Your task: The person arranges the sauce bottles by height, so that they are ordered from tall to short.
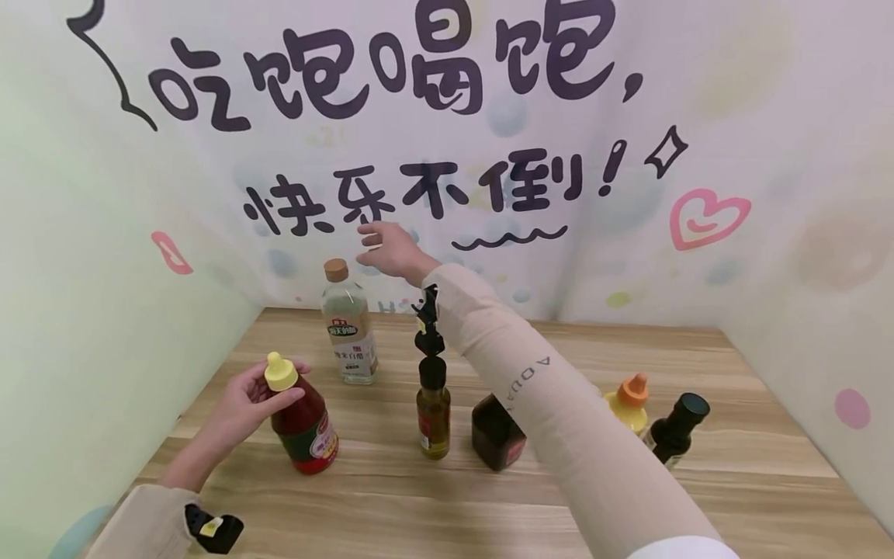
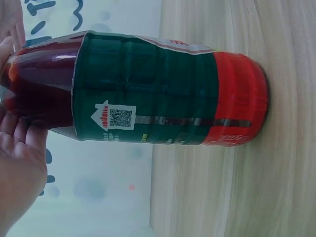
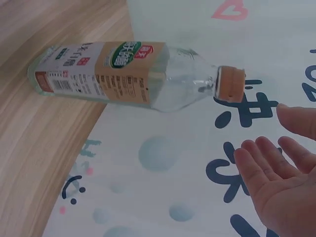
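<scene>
My left hand [image 1: 247, 401] holds a sauce bottle [image 1: 307, 435] around its upper part, below the yellow nozzle cap [image 1: 280, 373]. The sauce is dark red, and in the left wrist view a green label [image 2: 148, 89] covers most of the body above a red base band. Fingers spread, my right hand [image 1: 391, 250] is in the air beside the orange-brown cap [image 3: 231, 84] of a clear glass vinegar bottle [image 1: 349, 334]. Space shows between those fingers and the cap in the right wrist view. The vinegar bottle stands upright at the back left of the table.
A small oil bottle [image 1: 434, 419] with a black cap stands mid-table. Right of it is a dark squat bottle [image 1: 494, 435], partly behind my right sleeve. A yellow bottle [image 1: 628, 411] with an orange nozzle and a black-capped dark bottle [image 1: 673, 435] stand farther right. Printed walls [image 1: 447, 140] enclose the wooden table [image 1: 391, 512].
</scene>
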The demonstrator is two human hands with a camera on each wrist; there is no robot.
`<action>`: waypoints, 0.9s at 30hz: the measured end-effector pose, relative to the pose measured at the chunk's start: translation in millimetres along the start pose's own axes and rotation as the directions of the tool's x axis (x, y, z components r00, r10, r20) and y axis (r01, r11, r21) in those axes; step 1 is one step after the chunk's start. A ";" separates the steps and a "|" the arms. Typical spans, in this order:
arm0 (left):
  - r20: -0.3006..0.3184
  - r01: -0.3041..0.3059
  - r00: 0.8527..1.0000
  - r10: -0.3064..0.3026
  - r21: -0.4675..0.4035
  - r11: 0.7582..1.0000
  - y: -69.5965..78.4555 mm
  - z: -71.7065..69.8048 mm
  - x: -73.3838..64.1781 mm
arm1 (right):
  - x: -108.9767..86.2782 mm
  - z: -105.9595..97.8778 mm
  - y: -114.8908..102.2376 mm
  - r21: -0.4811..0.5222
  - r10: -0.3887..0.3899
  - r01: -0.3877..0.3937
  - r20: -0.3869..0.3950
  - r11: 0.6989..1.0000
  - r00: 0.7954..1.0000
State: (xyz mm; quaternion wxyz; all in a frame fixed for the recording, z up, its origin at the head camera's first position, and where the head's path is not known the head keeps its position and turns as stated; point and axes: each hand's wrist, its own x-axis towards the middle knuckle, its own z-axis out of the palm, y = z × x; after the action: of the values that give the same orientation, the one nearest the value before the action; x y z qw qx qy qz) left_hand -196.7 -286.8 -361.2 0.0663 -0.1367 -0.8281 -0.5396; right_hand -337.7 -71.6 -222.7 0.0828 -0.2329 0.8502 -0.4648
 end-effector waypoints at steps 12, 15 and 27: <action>0.024 -0.044 0.999 0.045 -0.053 0.998 -24.6 -2.7 3.3 | -23.4 -34.6 4.6 -0.026 -0.051 0.051 -0.001 0.998 0.999; 0.033 -0.080 0.996 0.083 -0.091 0.993 -34.5 -4.7 4.2 | -30.9 -43.7 8.0 -0.019 -0.059 0.059 0.007 0.998 0.998; 0.026 -0.031 0.999 0.032 -0.037 0.999 -20.7 -3.3 3.3 | -58.3 -84.4 28.4 -0.022 -0.029 0.029 0.007 0.999 1.000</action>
State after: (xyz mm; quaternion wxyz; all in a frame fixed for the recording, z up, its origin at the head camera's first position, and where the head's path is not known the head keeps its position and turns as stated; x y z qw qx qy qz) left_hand -206.1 -297.2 -377.1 0.0613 -0.1581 -0.8166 -0.5518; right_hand -325.7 32.4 -204.0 0.0764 -0.2478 0.8517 -0.4555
